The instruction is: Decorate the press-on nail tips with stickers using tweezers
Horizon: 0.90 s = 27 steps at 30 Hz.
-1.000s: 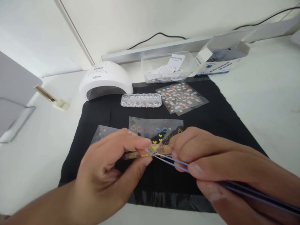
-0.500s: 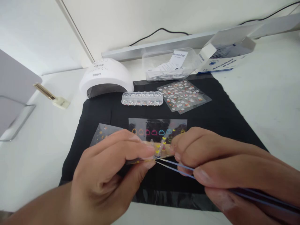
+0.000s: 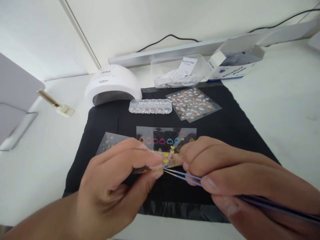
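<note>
My left hand [image 3: 117,180] pinches a clear sticker sheet [image 3: 172,160] with yellow hearts between thumb and fingers. Opposite it, my right hand [image 3: 225,170] holds blue tweezers [image 3: 185,176], their tips at the sheet's lower edge beside my left thumb. The right fingertips also touch the right end of this sheet. Behind the hands, a clear sheet [image 3: 162,133] printed with orange, pink and blue outlines lies on the black cloth [image 3: 100,123]. A sheet with gold marks [image 3: 110,141] lies partly hidden behind my left hand.
A white nail lamp [image 3: 113,83] stands at the back left, with a cream bottle with a gold cap [image 3: 56,103] beside it. Behind the sheets are a compartment case [image 3: 150,106], patterned sticker sheets [image 3: 192,103], a clear tub [image 3: 177,80] of alcohol pads and an open alcohol-pad box [image 3: 232,66].
Both hands keep their hold, and the sheet and tweezers stay together. The view has shifted slightly; my right hand appears a little further left.
</note>
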Tool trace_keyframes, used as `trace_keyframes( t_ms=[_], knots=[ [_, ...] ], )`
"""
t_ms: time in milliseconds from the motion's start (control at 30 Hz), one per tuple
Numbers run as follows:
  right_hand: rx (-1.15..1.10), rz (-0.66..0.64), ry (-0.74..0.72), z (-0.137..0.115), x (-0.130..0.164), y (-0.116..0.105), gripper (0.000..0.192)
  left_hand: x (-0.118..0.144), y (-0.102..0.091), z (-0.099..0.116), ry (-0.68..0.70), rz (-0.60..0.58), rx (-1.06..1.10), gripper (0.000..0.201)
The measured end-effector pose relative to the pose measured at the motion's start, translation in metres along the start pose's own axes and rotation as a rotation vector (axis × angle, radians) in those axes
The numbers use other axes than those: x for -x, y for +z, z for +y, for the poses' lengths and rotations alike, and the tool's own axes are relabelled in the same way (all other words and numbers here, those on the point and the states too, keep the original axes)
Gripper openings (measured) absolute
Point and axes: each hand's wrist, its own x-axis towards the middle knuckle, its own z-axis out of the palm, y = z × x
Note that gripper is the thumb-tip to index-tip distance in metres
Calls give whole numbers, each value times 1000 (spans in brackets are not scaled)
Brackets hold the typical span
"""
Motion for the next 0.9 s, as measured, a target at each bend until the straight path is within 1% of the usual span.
trace_keyframes(
  t_ms=[100,200,433,600,900],
  knots=[
    [19,-45,50,1,7,-3,28,-1,1,-1,31,-4,6,28],
    [24,-65,43,2,9,-5,40,-2,2,-1,30,3,3,27],
    [5,-80,47,1,6,-5,41,1,1,-1,15,2,-1,28],
    [2,-73,59,1,9,-5,41,2,1,-2,34,5,-20,29],
    [-11,-66,58,-1,9,-6,40,2,2,-2,19,21,-25,29]
  ],
)
